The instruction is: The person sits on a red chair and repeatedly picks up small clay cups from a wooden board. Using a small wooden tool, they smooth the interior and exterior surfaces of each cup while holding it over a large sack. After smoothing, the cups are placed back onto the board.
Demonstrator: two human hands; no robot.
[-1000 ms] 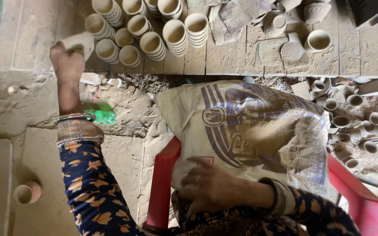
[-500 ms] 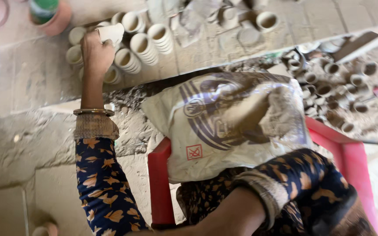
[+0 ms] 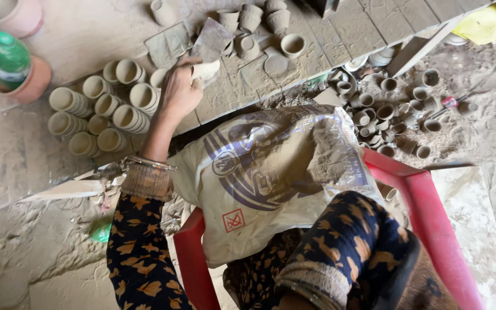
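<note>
My left hand [image 3: 179, 89] reaches forward over the brick ledge and grips a pale clay cup [image 3: 206, 70] held on its side. It hovers just right of several stacks of unfired clay cups [image 3: 104, 109] lying in rows. A dusty printed sack [image 3: 271, 172] lies across my lap over a red plastic seat [image 3: 426, 206]. Only my right arm's patterned sleeve [image 3: 345, 252] shows at the bottom; the hand itself is out of the frame.
A green bottle [image 3: 7, 57] stands in a terracotta pot [image 3: 35, 86] at far left, with a pink pot [image 3: 10, 14] behind it. More cups [image 3: 254, 20] sit on the ledge ahead. Small loose cups [image 3: 386, 109] litter the ground at right. A wooden strip [image 3: 64, 189] lies at left.
My left hand has moved right along the cup stacks, still with a cup in it. My right hand has drawn back off the sack and out of sight. The view has shifted.
</note>
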